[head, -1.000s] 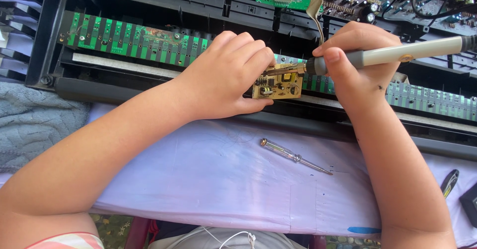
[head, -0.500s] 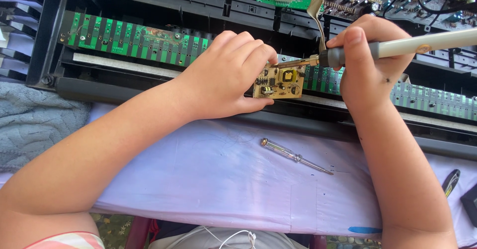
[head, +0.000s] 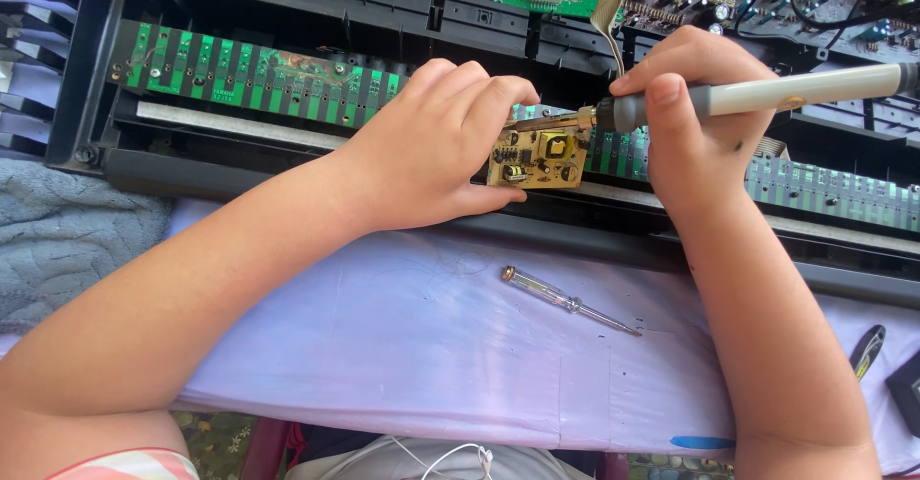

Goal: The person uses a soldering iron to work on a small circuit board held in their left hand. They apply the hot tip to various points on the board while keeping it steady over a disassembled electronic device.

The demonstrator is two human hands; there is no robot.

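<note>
Small circuit board [head: 539, 159] sits on the front edge of an opened black keyboard case [head: 287, 20], just above the purple cloth [head: 383, 346], w/ left hand [head: 436, 145] closed round its left side, fingers curled over the top. Right hand [head: 695, 121] grips a soldering iron [head: 767, 92] tight, tip on the board's top edge. Clear-handled screwdriver [head: 567, 301] lies loose on the cloth, between both arms.

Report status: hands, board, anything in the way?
Left hand holds small brown circuit board. Right hand grips soldering iron, tip at board's top edge. Screwdriver lies apart.
</note>
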